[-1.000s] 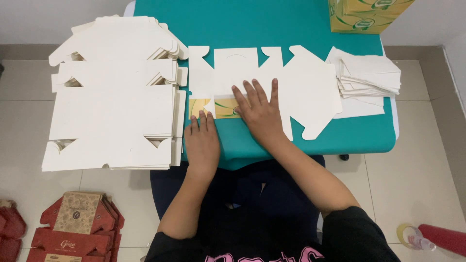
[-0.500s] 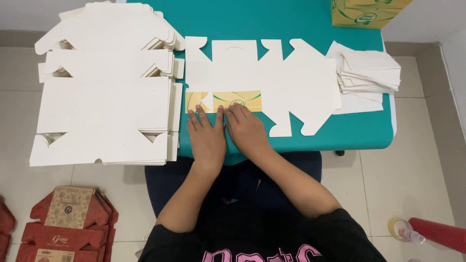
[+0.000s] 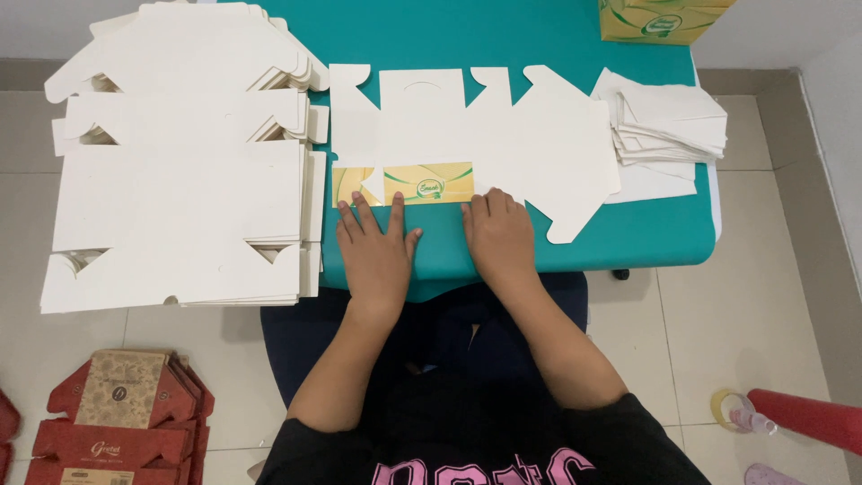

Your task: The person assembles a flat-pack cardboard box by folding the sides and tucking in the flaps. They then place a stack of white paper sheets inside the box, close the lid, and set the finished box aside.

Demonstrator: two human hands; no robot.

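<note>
Flat down, both: left hand (image 3: 377,251) and right hand (image 3: 498,238) spread open, pinning the folded yellow-printed flap (image 3: 422,184) of the white die-cut cardboard box blank (image 3: 476,135) onto the teal table (image 3: 628,238), likely creasing it.

1. Flat white die-cut box blank (image 3: 467,135), unfolded, lying plain side up across the teal tabletop (image 3: 646,238).
2. Far edge cut into tabs and notches; right end tapers to a point.
3. Near flap (image 3: 404,184) folded over, showing yellow-green print, at near left.

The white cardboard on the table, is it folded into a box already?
No, the white cardboard lies flat and unfolded on the green table, with both hands resting at its near edge.
</note>
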